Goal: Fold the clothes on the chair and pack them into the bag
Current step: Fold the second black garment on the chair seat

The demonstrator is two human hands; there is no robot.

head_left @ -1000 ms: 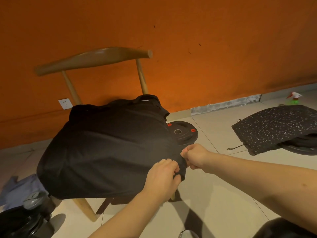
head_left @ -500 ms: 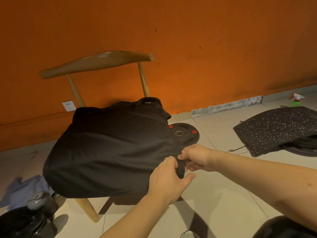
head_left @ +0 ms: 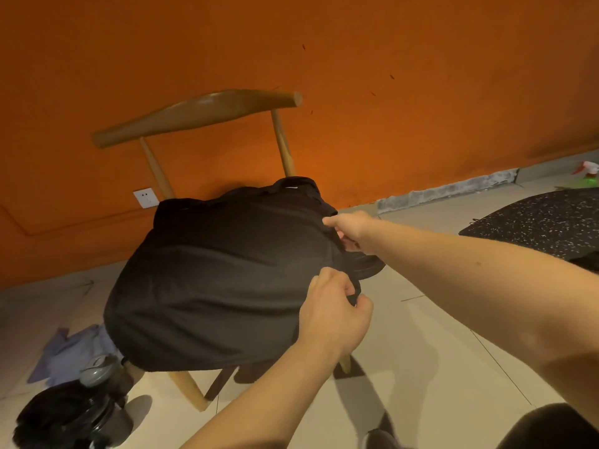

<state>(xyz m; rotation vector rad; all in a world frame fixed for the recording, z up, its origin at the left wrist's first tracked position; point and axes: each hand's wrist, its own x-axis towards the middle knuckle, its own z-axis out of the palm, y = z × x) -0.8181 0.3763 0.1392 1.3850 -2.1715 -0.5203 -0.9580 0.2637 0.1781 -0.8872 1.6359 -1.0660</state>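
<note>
A black garment (head_left: 220, 280) lies spread over the seat of a wooden chair (head_left: 201, 115) and hangs over its edges. My left hand (head_left: 334, 312) pinches the garment's near right corner between curled fingers and thumb. My right hand (head_left: 350, 231) is farther back on the garment's right edge, fingers curled on the cloth near the collar end. No bag can be made out for certain.
An orange wall stands behind the chair, with a white socket (head_left: 146, 197). A black weight plate (head_left: 369, 267) lies on the tile floor right of the chair. A speckled black mat (head_left: 538, 225) lies at right. Bluish cloth (head_left: 71, 351) and dark round objects (head_left: 64, 413) sit at lower left.
My right hand has moved from the near right corner back along the garment's right edge toward the collar. My left hand stays at the near corner and has closed on it.
</note>
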